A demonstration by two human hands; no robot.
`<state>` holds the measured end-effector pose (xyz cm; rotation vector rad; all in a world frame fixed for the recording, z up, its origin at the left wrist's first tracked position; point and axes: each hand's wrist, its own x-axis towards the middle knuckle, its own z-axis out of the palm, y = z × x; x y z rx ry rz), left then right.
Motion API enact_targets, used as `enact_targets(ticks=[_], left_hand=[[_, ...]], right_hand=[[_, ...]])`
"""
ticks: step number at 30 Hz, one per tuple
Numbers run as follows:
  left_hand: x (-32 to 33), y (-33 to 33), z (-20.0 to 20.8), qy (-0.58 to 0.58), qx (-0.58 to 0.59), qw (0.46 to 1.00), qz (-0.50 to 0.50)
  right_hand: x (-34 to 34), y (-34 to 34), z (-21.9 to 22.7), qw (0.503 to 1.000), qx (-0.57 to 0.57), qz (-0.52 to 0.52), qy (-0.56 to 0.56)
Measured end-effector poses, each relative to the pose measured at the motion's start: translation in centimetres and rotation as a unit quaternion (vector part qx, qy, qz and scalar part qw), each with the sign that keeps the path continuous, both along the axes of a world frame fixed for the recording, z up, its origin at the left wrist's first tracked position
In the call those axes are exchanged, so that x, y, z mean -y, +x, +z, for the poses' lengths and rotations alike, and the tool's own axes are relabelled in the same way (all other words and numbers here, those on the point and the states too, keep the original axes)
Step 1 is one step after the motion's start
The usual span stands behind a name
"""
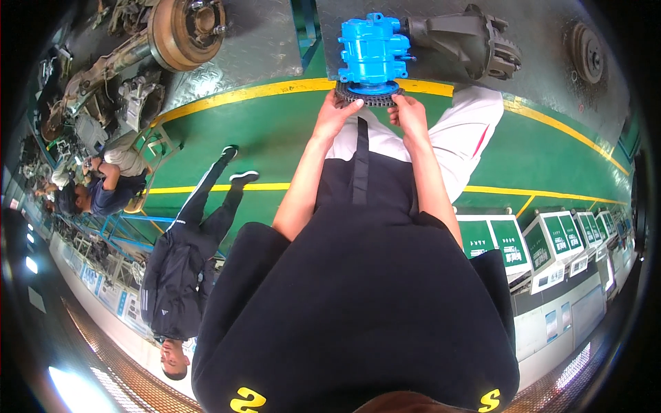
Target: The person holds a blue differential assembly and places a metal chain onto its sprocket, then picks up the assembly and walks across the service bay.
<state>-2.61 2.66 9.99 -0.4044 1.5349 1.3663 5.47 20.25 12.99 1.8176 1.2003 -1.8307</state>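
At the near end of the blue ribbed housing (374, 51), on the side toward the person's body, is the toothed black ring (375, 102), with the housing's round blue flange (372, 88) at its middle; whether ring and flange are joined cannot be told. The left hand (334, 118) grips the ring's left edge, thumb laid along the rim; the right hand (411, 117) pinches the right edge between thumb and forefinger, its other fingers curled in. Their undersides are hidden.

Judging by its look, the ring is stiff metal with fair weight, hard to damage, and the teeth should give skin some bite, though any oil would make it slick. Opposite points on the rim, where the hands are, seem the best hold. The housing looks like a heavy casting, better taken by its body than by the small side fittings.

Just right of the housing, a dark grey differential carrier (458, 38) crowds that side; farther right lies a round flanged disc (587, 53). Well left of the housing is a rusty brake drum (186, 34). Nearer the body than the housing, the white trouser leg (475, 124) limits room below the right hand.
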Motion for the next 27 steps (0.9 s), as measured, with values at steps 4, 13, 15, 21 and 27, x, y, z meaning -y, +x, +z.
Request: enact_targets(ticks=[4, 13, 15, 21, 27], left_hand=[[0.2, 0.0, -1.4, -0.07, 0.086, 0.991, 0.076], [-0.3, -1.2, -4.7, -0.091, 0.216, 0.952, 0.198], [1.1, -1.4, -5.8, -0.073, 0.272, 0.933, 0.224], [0.7, -1.7, -4.4, -0.079, 0.291, 0.936, 0.183], [-0.2, -1.5, -2.5, -0.058, 0.279, 0.943, 0.174]], right_hand=[[0.5, 0.2, -0.5, 0.999, 0.008, 0.017, 0.036], [0.2, 0.9, -0.6, 0.997, 0.007, -0.027, 0.075], [0.2, 0.7, -0.7, 0.996, -0.001, -0.041, 0.074], [-0.5, 1.5, -1.2, 0.994, -0.011, -0.066, 0.088], [-1.8, 2.2, -2.0, 0.99, -0.019, -0.085, 0.113]])
